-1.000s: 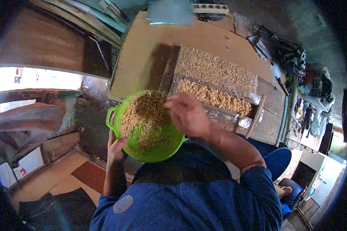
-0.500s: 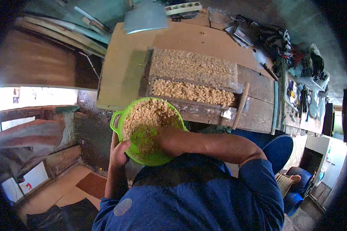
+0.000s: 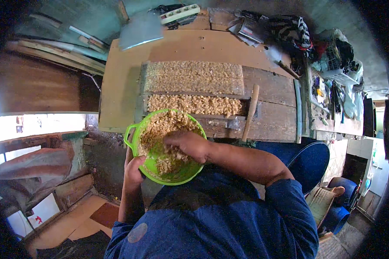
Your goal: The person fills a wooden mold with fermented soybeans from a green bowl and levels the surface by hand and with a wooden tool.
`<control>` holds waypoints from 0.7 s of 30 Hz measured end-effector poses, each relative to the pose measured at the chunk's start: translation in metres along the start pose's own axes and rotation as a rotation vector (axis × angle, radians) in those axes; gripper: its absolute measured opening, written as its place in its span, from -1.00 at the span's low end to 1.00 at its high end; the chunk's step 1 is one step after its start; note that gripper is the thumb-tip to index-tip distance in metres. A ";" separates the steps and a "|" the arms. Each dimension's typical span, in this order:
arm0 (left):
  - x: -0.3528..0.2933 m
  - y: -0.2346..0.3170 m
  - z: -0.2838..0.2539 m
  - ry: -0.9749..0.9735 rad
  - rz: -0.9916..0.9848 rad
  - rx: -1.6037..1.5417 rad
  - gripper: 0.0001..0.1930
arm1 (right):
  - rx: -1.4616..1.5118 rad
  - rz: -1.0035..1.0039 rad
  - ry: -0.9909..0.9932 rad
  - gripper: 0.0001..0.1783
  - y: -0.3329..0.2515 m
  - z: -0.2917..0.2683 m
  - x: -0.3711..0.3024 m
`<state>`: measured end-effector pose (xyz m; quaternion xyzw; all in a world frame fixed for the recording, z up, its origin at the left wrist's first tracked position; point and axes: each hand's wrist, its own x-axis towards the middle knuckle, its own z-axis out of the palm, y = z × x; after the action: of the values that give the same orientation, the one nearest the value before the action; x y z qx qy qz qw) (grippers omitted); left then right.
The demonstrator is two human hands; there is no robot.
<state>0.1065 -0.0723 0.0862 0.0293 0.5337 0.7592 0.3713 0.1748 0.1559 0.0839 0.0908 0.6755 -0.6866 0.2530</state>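
Bowl [image 3: 150, 166]: smooth, glossy plastic. Grainy mix [image 3: 154, 131]: rough, lumpy. Surface [image 3: 270, 113]: worn matt wood. Stick [image 3: 250, 113]: smooth wood. Shirt [image 3: 220, 220]: matt cloth.

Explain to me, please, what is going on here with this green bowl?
A person's left hand holds the green bowl at its rim, while the right hand is inside it, fingers among pale, bean-like pieces. On the table beyond, a row of similar pieces lies in a narrow trough. Behind it is a wider slab, seemingly under clear plastic; a wooden stick lies to the right.
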 end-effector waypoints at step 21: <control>-0.010 -0.029 0.011 0.157 0.012 -0.139 -0.16 | -0.273 -0.126 0.809 -0.81 0.096 -0.174 -0.063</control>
<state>0.1335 -0.0655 0.0704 -0.0531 0.5071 0.7965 0.3250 0.2363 0.3433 0.0169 0.2770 0.8091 -0.5143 -0.0648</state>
